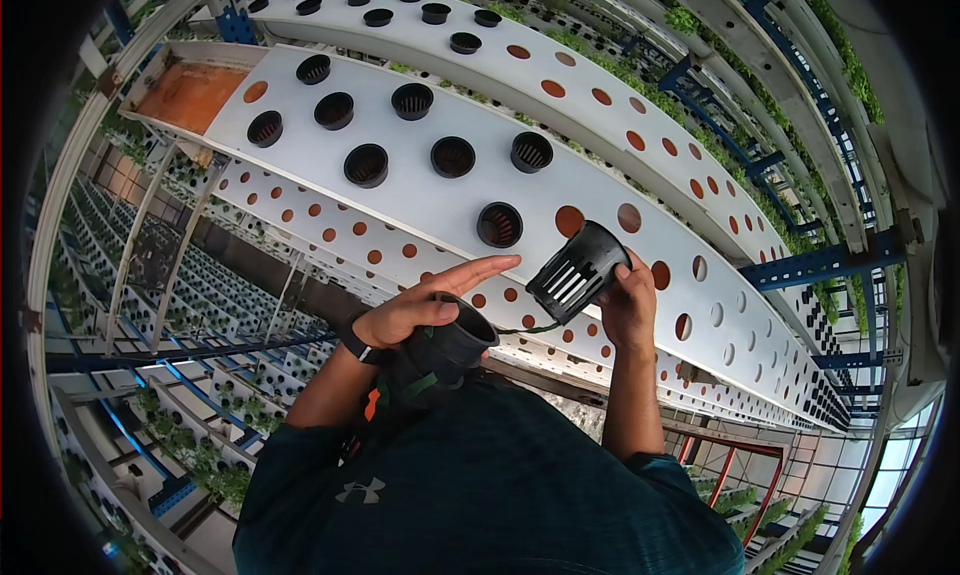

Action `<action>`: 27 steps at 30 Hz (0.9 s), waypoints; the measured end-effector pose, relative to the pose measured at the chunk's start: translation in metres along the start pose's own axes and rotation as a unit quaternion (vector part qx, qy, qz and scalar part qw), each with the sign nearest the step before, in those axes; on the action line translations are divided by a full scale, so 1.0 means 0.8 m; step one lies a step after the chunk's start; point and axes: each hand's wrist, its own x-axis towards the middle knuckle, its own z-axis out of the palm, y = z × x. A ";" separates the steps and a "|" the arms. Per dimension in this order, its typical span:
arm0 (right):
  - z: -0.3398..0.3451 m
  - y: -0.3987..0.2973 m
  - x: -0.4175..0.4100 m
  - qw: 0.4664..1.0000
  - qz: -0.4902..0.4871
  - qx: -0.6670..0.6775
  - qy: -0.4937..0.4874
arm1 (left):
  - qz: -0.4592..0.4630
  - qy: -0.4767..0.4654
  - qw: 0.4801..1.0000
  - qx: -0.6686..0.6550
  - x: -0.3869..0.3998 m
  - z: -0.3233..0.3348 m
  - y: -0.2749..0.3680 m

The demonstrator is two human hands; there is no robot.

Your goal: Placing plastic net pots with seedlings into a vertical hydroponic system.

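My right hand grips a black plastic net pot by its rim end, tilted above the white channel cover, with light showing through its slots. My left hand holds a stack of black net pots close to my chest, thumb over the upper rim and fingers stretched forward. A thin dark strand runs between the held pot and the stack. Ahead lies a white perforated hydroponic channel cover. Several net pots sit in its left holes, the nearest net pot just beyond my left fingertips.
Round holes, one an orange-looking hole, continue along the cover to the right. Behind runs another white channel, partly filled with pots. An orange-brown trough end shows at left. Blue steel brackets cross at right; planted racks stand below.
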 end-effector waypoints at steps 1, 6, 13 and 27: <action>0.005 0.003 -0.005 0.999 0.001 -0.016 -0.029 | 0.017 -0.020 0.999 0.037 0.007 0.005 0.002; 0.006 0.010 -0.006 0.989 -0.124 -0.070 -0.041 | 0.013 -0.053 0.996 0.072 0.012 0.017 0.002; -0.036 -0.026 -0.010 0.983 -0.134 -0.084 -0.093 | 0.037 -0.059 0.986 0.150 0.015 0.024 -0.010; -0.063 -0.037 -0.007 0.955 -0.247 -0.131 -0.098 | -0.063 -0.005 0.967 0.248 0.036 0.078 -0.023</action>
